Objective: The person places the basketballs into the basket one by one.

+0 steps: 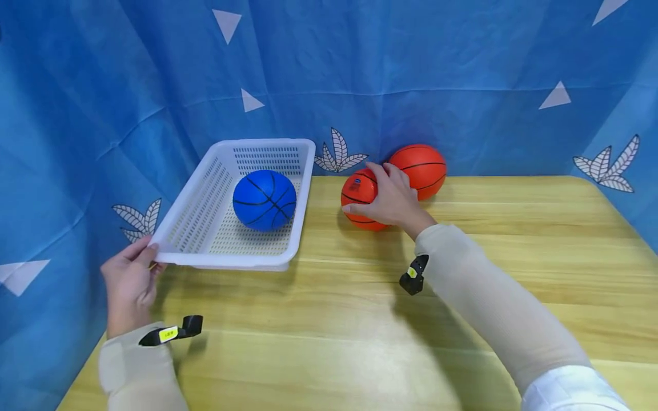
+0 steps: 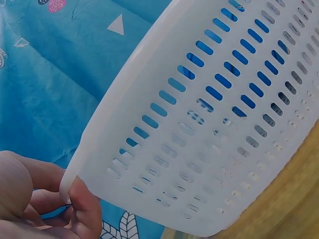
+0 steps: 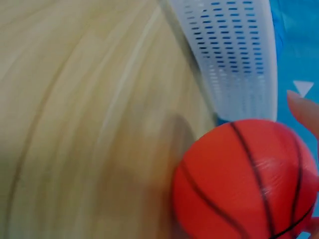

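A white perforated plastic basket (image 1: 300,228) stands at the back left with a blue basketball (image 1: 264,200) inside. My left hand (image 1: 128,279) pinches its near left corner between thumb and fingers, as the left wrist view also shows. Over a smaller red toy basketball (image 1: 360,185), my right hand (image 1: 393,200) spreads its thumb and fingers. In the right wrist view a gap shows between the ball and an extended digit (image 3: 304,109); the rest of that hand is mostly out of frame. A larger red basketball (image 1: 424,165) sits just behind, partly hidden by the hand.
Everything stands on a light wood-grain table (image 1: 329,342). A blue curtain (image 1: 411,51) with white triangles and leaf prints hangs along the back and sides. The basket's right wall stands left of the smaller red ball.
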Action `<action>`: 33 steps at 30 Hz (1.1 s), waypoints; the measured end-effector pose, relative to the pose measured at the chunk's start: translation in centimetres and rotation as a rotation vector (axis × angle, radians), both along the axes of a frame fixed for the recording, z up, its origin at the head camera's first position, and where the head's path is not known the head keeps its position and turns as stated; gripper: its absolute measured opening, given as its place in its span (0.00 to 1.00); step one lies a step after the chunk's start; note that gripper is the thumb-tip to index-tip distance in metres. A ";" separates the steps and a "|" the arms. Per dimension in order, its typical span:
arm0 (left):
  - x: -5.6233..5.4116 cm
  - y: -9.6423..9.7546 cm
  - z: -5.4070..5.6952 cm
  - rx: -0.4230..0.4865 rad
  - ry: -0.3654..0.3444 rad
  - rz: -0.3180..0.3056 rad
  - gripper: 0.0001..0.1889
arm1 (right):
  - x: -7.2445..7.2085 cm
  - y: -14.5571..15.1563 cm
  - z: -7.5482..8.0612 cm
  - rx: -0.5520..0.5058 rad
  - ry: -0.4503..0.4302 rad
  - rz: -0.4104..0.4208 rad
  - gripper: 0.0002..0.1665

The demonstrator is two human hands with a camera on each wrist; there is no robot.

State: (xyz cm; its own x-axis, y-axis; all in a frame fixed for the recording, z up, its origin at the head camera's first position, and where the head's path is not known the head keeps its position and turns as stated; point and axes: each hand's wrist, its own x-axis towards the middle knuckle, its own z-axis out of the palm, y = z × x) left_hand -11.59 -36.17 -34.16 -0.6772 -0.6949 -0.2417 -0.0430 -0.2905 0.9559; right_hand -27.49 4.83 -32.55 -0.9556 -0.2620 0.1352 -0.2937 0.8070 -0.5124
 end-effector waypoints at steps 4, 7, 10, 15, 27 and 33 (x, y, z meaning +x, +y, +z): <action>0.2 0.1 0.0 0.007 0.003 0.015 0.19 | -0.3 0.4 -1.1 -0.034 -0.022 -0.008 0.63; 0.2 0.1 -0.1 -0.002 -0.001 0.023 0.19 | -0.3 0.5 -1.8 -0.067 -0.005 -0.018 0.66; 0.2 0.1 -0.1 -0.016 -0.009 0.019 0.19 | -0.4 0.4 -2.3 -0.100 0.027 -0.032 0.67; 0.1 0.0 0.0 -0.025 -0.011 0.022 0.19 | -0.5 0.1 -2.7 -0.120 0.089 -0.041 0.62; 0.1 0.0 -0.3 -0.047 -0.009 0.017 0.18 | -0.5 0.0 -3.3 -0.167 0.123 -0.079 0.55; 0.1 0.0 -0.2 -0.040 -0.001 0.011 0.18 | -0.5 -0.2 -2.2 -0.230 0.137 -0.078 0.55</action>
State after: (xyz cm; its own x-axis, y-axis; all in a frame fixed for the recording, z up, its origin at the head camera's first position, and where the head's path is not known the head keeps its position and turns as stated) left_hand -11.44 -36.22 -34.39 -0.6694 -0.7113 -0.2143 -0.0409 -0.2528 0.9667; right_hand -27.98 4.64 -34.76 -0.9405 -0.1358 0.3115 -0.3142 0.6972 -0.6444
